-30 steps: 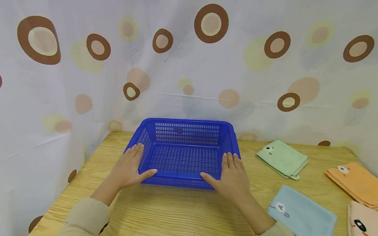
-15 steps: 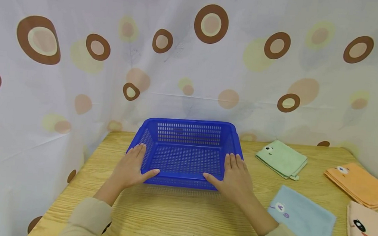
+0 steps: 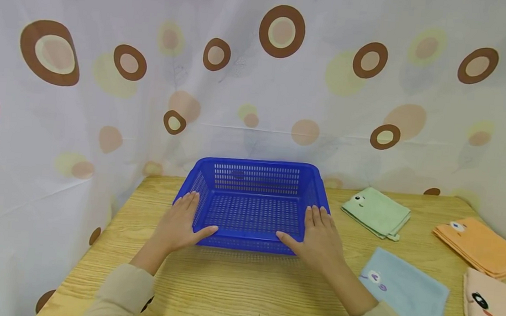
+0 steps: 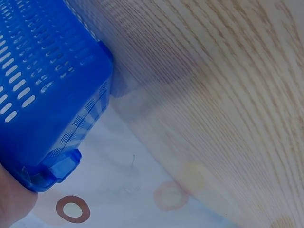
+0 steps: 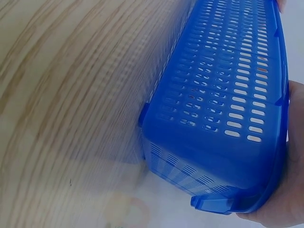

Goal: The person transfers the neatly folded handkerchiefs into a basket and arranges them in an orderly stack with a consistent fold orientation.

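A blue plastic basket (image 3: 246, 235) with slotted walls sits on the wooden table, with nothing inside it. My left hand (image 3: 177, 224) rests on its near left corner, the fingers straight along the side rim and the thumb on the front rim. At the near right corner my right hand (image 3: 320, 239) lies the same way. Both wrist views show the basket's outer wall (image 4: 28, 118) close up, with part of a palm (image 5: 289, 175) against the rim in the right wrist view.
To the right lie folded cloths: a green one (image 3: 379, 212), a blue one (image 3: 412, 295), an orange one (image 3: 484, 246) and a pink one (image 3: 499, 310). A patterned curtain (image 3: 240, 91) hangs behind and left of the wooden table (image 3: 223, 296).
The basket has slid slightly to the right, with both hands moving along on its corners. The cloths have stayed in place.
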Motion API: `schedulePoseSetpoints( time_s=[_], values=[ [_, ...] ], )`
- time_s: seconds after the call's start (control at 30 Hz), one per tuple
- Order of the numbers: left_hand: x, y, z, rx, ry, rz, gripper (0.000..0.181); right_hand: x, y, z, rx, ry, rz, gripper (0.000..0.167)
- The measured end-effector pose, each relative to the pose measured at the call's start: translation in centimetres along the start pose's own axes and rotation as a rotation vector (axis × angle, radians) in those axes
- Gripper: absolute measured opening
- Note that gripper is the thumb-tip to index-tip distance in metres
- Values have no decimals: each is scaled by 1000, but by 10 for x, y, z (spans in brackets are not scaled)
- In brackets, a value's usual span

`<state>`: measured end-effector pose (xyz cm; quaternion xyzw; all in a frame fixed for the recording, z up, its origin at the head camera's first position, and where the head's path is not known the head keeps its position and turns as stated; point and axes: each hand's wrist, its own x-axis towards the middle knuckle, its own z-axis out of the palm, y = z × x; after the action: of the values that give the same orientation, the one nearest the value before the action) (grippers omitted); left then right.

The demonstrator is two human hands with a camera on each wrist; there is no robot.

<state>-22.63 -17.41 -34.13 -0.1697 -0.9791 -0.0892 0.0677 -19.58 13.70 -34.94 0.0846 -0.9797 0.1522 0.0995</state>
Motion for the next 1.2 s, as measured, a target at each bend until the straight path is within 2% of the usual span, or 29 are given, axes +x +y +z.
schedulePoseSetpoints(
  time_s=[0.53, 1.2],
  values=[
    [1, 4, 0, 12, -2, 6, 96, 0, 3, -2, -8, -5, 4, 98],
    [3, 7, 1, -18, -19, 9, 97, -3, 6, -4, -12, -5, 3, 97]
  ],
)
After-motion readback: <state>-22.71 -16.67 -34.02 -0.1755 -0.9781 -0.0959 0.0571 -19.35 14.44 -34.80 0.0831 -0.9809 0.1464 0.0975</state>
